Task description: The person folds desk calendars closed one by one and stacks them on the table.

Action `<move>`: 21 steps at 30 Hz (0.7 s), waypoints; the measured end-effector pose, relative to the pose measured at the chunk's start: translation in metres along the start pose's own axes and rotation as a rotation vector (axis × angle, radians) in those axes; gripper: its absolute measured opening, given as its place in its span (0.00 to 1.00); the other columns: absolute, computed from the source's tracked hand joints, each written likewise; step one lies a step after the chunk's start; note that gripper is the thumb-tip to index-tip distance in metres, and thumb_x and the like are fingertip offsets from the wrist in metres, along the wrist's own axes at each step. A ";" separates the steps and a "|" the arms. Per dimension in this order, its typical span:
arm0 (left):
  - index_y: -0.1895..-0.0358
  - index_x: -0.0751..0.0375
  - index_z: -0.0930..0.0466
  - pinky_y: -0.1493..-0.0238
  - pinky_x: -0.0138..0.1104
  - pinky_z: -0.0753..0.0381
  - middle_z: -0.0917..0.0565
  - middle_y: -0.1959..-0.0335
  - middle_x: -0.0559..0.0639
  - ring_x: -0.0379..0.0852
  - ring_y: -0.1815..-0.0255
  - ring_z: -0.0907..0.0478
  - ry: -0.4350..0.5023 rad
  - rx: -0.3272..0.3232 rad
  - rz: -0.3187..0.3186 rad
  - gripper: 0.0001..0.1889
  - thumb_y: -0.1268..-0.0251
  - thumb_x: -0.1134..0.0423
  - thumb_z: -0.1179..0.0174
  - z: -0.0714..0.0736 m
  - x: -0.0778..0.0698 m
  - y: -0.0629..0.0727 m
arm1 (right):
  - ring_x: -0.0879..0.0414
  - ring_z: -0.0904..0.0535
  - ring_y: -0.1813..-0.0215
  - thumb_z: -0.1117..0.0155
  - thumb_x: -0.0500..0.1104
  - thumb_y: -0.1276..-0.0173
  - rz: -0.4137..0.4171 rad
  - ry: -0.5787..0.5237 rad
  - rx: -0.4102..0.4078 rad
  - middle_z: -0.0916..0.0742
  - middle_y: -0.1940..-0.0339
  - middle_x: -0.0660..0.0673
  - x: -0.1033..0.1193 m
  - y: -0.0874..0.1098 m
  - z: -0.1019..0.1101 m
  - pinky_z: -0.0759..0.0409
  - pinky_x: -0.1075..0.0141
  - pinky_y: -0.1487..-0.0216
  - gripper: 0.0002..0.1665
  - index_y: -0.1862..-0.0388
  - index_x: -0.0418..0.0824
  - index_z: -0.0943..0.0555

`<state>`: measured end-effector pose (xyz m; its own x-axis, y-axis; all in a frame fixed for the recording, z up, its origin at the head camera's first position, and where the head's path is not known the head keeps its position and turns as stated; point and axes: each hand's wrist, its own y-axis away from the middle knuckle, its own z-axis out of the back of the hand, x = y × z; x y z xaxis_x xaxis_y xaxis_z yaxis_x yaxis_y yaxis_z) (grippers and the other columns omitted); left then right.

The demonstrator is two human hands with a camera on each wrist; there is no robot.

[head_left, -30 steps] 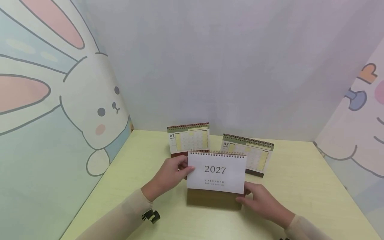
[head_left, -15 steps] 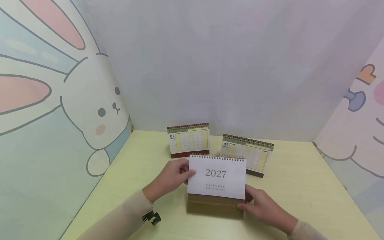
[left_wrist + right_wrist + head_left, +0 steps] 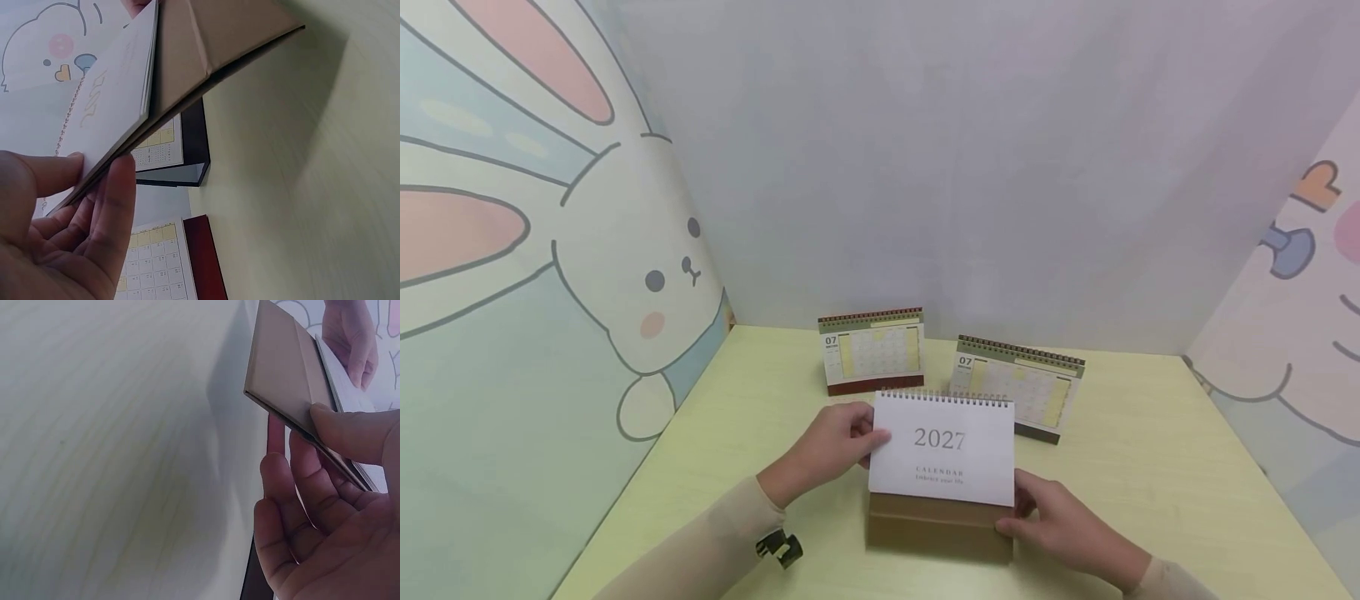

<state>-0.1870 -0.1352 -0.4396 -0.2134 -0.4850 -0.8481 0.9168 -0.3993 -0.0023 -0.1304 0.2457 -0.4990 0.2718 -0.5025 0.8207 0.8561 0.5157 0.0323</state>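
Both hands hold a spiral-bound desk calendar (image 3: 942, 454) with a white "2027" cover and a brown cardboard base. My left hand (image 3: 829, 443) pinches its left edge, thumb on the white cover and fingers behind, as the left wrist view also shows. Lower down, my right hand (image 3: 1051, 518) pinches the right edge of the base, with the thumb on the brown cardboard (image 3: 284, 369) in the right wrist view. The wrist views show the calendar folded nearly flat and held above the table, over its shadow.
Behind it stand two more desk calendars on the pale yellow table (image 3: 760, 367): one with a red base (image 3: 874, 354) at left, one with a dark base (image 3: 1022, 387) at right, partly covered. A grey-white curtain (image 3: 955, 167) and cartoon-printed side panels (image 3: 587, 250) surround the table.
The held calendar has come down and nearer to me in the head view, with both hands moving along. More of its brown base shows. The two calendars behind have stayed in place.
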 end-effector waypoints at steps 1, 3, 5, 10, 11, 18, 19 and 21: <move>0.54 0.65 0.14 0.60 0.44 0.01 0.06 0.63 0.52 0.40 0.69 0.08 0.003 0.002 0.004 0.09 0.13 0.63 0.27 0.000 0.000 0.000 | 0.70 0.18 0.56 0.18 0.39 0.20 -0.004 -0.005 0.004 0.05 0.47 0.46 0.000 0.000 0.000 0.14 0.69 0.55 0.30 0.25 0.30 0.17; 0.54 0.65 0.14 0.60 0.45 0.00 0.06 0.63 0.52 0.40 0.69 0.08 0.008 0.006 0.011 0.09 0.13 0.63 0.27 -0.001 0.000 0.000 | 0.70 0.18 0.56 0.18 0.38 0.20 -0.005 -0.015 0.010 0.05 0.47 0.45 0.000 0.001 0.000 0.14 0.69 0.56 0.29 0.26 0.30 0.17; 0.54 0.65 0.14 0.61 0.43 0.00 0.06 0.63 0.52 0.41 0.68 0.08 0.010 0.010 0.017 0.09 0.14 0.63 0.27 -0.001 0.001 -0.001 | 0.70 0.18 0.56 0.19 0.38 0.20 -0.011 -0.031 0.020 0.06 0.47 0.45 0.001 0.002 0.001 0.15 0.68 0.56 0.29 0.27 0.30 0.17; 0.55 0.65 0.14 0.63 0.39 0.02 0.05 0.63 0.53 0.41 0.69 0.07 0.009 0.014 0.030 0.09 0.14 0.63 0.27 -0.001 0.000 0.000 | 0.69 0.17 0.56 0.21 0.38 0.18 -0.026 -0.070 0.048 0.06 0.49 0.44 0.004 0.004 0.003 0.16 0.69 0.57 0.25 0.30 0.29 0.16; 0.55 0.65 0.14 0.63 0.40 0.02 0.05 0.63 0.53 0.41 0.69 0.07 0.010 0.015 0.035 0.09 0.14 0.64 0.27 -0.001 -0.001 0.000 | 0.69 0.17 0.56 0.21 0.38 0.18 -0.030 -0.077 0.054 0.07 0.49 0.44 0.004 0.004 0.003 0.16 0.69 0.57 0.24 0.30 0.29 0.17; 0.56 0.65 0.14 0.64 0.38 0.02 0.04 0.63 0.54 0.43 0.70 0.06 0.024 0.027 0.072 0.09 0.14 0.64 0.27 -0.003 0.000 0.000 | 0.69 0.17 0.56 0.23 0.37 0.17 -0.015 -0.121 0.084 0.07 0.48 0.42 0.003 0.004 0.003 0.16 0.69 0.57 0.26 0.29 0.25 0.18; 0.56 0.65 0.14 0.64 0.38 0.02 0.04 0.62 0.55 0.43 0.69 0.06 0.026 0.029 0.076 0.09 0.14 0.64 0.27 -0.003 0.001 0.000 | 0.69 0.17 0.56 0.23 0.37 0.17 -0.012 -0.127 0.088 0.06 0.47 0.42 0.002 0.004 0.002 0.16 0.69 0.57 0.27 0.27 0.25 0.18; 0.56 0.65 0.14 0.64 0.38 0.02 0.04 0.62 0.55 0.43 0.69 0.05 0.032 0.033 0.083 0.09 0.14 0.64 0.27 -0.004 0.002 -0.001 | 0.69 0.17 0.56 0.23 0.36 0.17 -0.006 -0.138 0.095 0.07 0.47 0.41 0.001 0.004 0.002 0.16 0.69 0.57 0.28 0.26 0.24 0.19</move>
<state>-0.1867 -0.1330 -0.4431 -0.1253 -0.4926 -0.8612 0.9194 -0.3839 0.0858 -0.1271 0.2485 -0.4970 0.1982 -0.4090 0.8908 0.8101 0.5799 0.0860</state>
